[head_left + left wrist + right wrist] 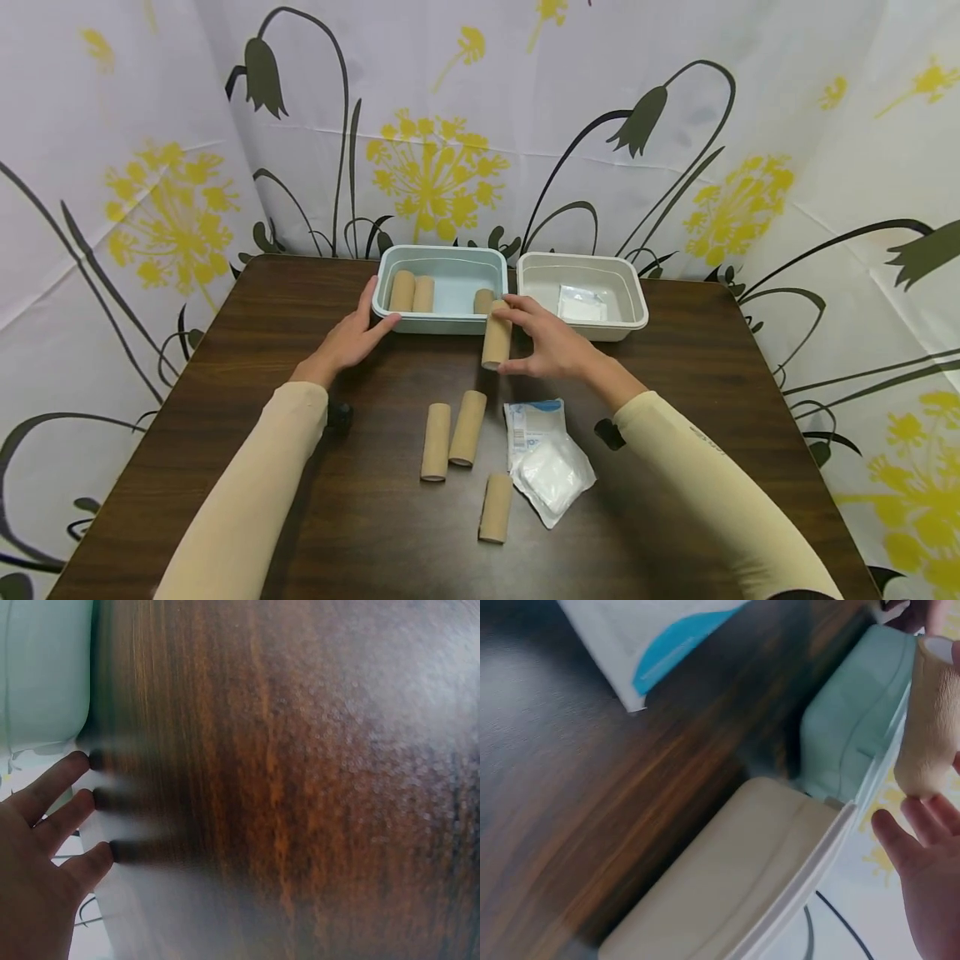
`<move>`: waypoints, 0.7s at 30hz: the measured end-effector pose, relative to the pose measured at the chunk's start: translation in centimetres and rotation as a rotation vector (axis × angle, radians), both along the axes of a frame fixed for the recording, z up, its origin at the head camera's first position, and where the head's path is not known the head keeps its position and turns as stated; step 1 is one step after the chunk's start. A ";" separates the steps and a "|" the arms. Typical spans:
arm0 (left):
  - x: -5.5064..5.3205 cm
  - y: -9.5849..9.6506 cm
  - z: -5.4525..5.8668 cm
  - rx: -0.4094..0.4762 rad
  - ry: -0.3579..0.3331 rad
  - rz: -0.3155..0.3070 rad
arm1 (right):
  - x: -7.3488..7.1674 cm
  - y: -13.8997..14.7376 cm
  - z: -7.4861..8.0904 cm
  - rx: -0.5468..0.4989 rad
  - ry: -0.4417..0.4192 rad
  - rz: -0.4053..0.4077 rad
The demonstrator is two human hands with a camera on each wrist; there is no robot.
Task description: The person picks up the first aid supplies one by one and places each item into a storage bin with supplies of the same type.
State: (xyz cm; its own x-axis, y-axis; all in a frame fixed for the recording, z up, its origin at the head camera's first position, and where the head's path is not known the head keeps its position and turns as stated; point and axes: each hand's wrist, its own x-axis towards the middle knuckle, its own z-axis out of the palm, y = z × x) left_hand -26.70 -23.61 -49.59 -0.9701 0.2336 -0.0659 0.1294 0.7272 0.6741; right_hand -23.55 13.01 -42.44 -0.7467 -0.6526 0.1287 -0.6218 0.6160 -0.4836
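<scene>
My right hand [551, 337] holds a tan bandage roll [497, 337] nearly upright by its ends, thumb below and fingers above, in front of the right end of the pale blue bin [442, 323]. In the right wrist view the same bandage roll [928, 720] shows a wrinkled surface. My left hand [351, 337] lies against the blue bin's left front corner, fingers extended along its side and thumb at the front rim. Inside that bin, two tan rolls [402, 292] stand at the left and another roll [483, 301] at the right, partly hidden.
Right of the blue bin stands an off-white bin [622, 321] with a white packet [581, 304] inside. Three more tan rolls [468, 427] lie on the dark wooden table [360, 517]. Two overlapping packets [555, 471] lie beside them. A patterned curtain [480, 100] hangs behind.
</scene>
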 end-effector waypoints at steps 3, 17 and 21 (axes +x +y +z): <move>-0.1 0.1 -0.2 -0.002 0.000 0.001 | -1.3 -0.9 -0.3 -0.020 0.017 -0.038; -0.2 0.1 -0.2 -0.002 -0.011 0.021 | -5.1 -3.5 -0.4 -0.038 0.041 -0.216; -0.1 0.0 -0.2 0.001 -0.002 0.022 | -5.3 -4.6 -0.2 -0.037 0.081 -0.257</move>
State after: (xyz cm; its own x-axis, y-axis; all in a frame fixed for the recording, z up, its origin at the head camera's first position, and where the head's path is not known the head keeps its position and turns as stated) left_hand -26.84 -23.57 -49.81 -0.9749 0.2119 -0.0677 0.1116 0.7295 0.6749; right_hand -28.84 8.37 -42.64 -0.8737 -0.4366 0.2147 -0.4846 0.7415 -0.4641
